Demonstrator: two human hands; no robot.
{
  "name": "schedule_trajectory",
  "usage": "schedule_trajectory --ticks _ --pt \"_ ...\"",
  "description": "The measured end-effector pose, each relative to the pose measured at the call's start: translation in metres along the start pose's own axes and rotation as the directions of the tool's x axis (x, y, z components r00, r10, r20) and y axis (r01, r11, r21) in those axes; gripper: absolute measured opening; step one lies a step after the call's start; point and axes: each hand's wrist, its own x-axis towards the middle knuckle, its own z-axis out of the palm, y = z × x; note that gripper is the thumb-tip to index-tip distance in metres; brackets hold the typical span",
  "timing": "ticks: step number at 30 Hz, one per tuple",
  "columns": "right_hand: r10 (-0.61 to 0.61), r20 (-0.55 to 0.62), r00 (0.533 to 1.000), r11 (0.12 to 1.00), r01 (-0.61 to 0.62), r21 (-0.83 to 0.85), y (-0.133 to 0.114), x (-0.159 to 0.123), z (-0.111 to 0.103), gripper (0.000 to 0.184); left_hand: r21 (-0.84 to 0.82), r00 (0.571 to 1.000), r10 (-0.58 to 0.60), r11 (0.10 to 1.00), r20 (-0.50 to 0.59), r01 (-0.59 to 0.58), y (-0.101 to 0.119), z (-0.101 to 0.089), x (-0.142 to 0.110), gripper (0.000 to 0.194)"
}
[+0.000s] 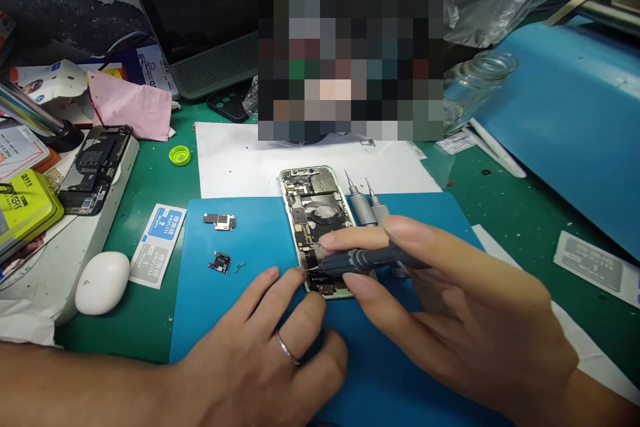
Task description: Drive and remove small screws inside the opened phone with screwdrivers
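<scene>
An opened phone lies on the blue mat, its battery, boards and a round coil exposed. My left hand, with a ring on one finger, is bent around the phone's lower left corner, fingertips at its edge. Between the thumb and fingers of my right hand is a dark precision screwdriver, tilted almost flat. Its thin tip points at the phone's lower left part. Two grey screwdrivers lie beside the phone, partly behind my right hand. Small metal parts and a black part rest left of the phone.
White paper lies behind the mat. To the left are a wipe packet, a white earbud case, a green cap and another opened phone on a white box. A glass jar stands back right; the far middle is pixelated.
</scene>
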Motion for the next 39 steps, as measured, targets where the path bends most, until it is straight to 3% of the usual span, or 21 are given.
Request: schedule_trajectory --ticks 11,19,29,39 --pt "0.045 -0.013 0.999 0.998 -0.045 -0.040 -0.002 -0.005 -0.004 0.079 0.008 1.000 -0.005 1.000 0.031 0.005 0.001 -0.002 0.002 0.051" --pt "0.160 -0.076 0.984 0.985 -0.154 0.071 -0.002 -0.002 -0.008 0.075 0.023 0.999 -0.003 1.000 0.049 0.002 0.001 -0.006 0.002 0.048" --pt "0.107 -0.010 0.994 0.991 -0.106 0.086 -0.004 0.011 -0.009 0.076 0.060 0.994 0.073 0.995 0.084 -0.078 -0.003 -0.002 0.001 0.053" --pt "0.178 0.041 0.983 0.967 -0.182 0.180 -0.005 0.008 -0.013 0.079 0.028 0.992 0.060 0.998 0.111 -0.063 -0.002 -0.005 0.003 0.058"
